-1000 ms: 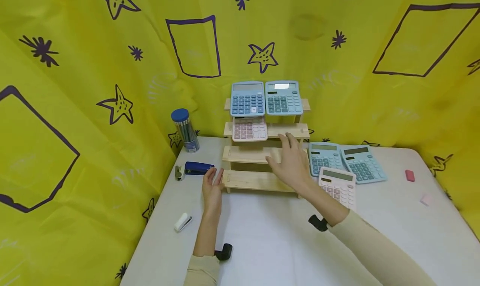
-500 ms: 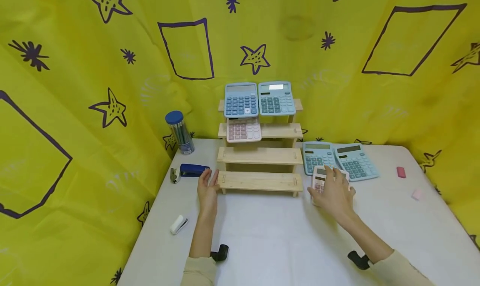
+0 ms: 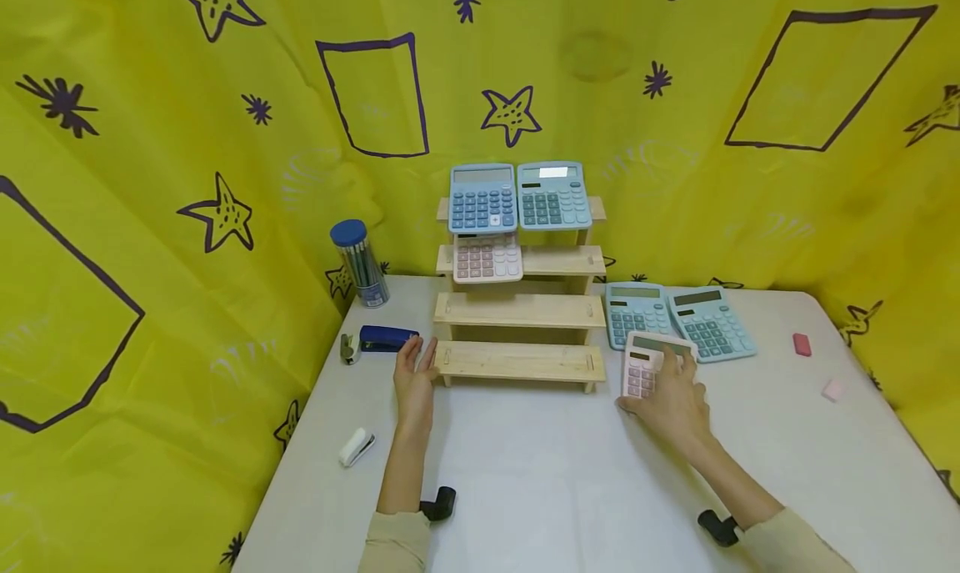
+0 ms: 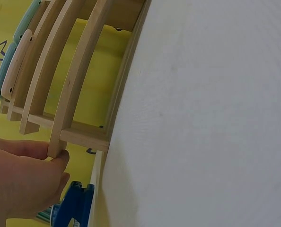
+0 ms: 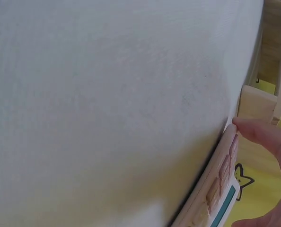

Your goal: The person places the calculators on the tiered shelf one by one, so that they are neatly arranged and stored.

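My left hand (image 3: 414, 389) is at the left end of the wooden step shelf (image 3: 517, 363); in the left wrist view its thumb and fingers pinch the end of the lowest board (image 4: 76, 94). My right hand (image 3: 675, 402) spans a pink calculator (image 3: 641, 369) on the table, thumb at its near left corner, fingers across to the right side. In the right wrist view the thumb meets the corner of the calculator (image 5: 221, 175). Two blue calculators (image 3: 483, 198) stand on the top step, and another pink calculator (image 3: 487, 260) leans on the step below.
Two more blue calculators (image 3: 636, 314) lie right of the shelf, behind the pink one. A blue stapler (image 3: 386, 338), a white stapler (image 3: 356, 448) and a pencil tub (image 3: 360, 264) stand at left. A red eraser (image 3: 802, 344) and a pink eraser (image 3: 833, 389) lie far right.
My right hand has moved from in front of the shelf rightward and down onto the pink calculator, and its thumb has come to the calculator's edge. The left hand stays at the shelf end.
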